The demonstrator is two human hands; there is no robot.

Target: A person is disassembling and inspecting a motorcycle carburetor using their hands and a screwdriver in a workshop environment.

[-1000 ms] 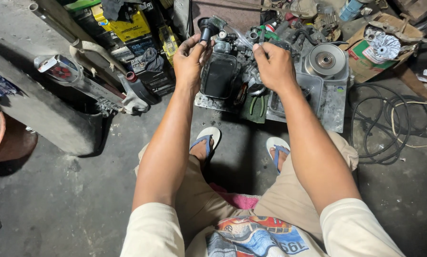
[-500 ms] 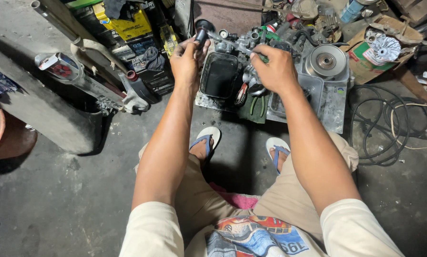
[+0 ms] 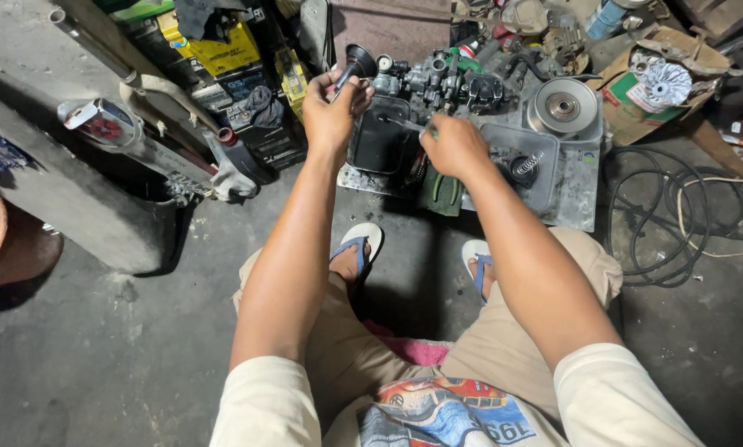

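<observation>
The head view looks down on a person sitting on a concrete floor [image 3: 73, 364], both arms stretched forward to a dismantled engine block [image 3: 446, 83] lying on a grey metal tray [image 3: 574, 194].

The left hand [image 3: 332, 112] is closed around the thin stem of a black engine valve [image 3: 357, 62] and holds it up — the round head points away from the person. The right hand [image 3: 453, 147] is closed on a slim metal tool [image 3: 403, 124], whose tip lies over a dark square cover [image 3: 380, 136] between the two hands.

As for packages, a yellow box [image 3: 222, 45] with dark print stands at the top left among black battery-like blocks. At the top right an open brown cardboard box [image 3: 628, 91] with a green label holds a silver finned wheel [image 3: 663, 83]. A round pulley [image 3: 563, 106] sits on the tray, and black cables [image 3: 678, 215] are coiled on the floor at the right.

Compared with half a second ago, the left hand has risen a little with the valve, and the right hand has moved lower and toward the dark cover.
</observation>
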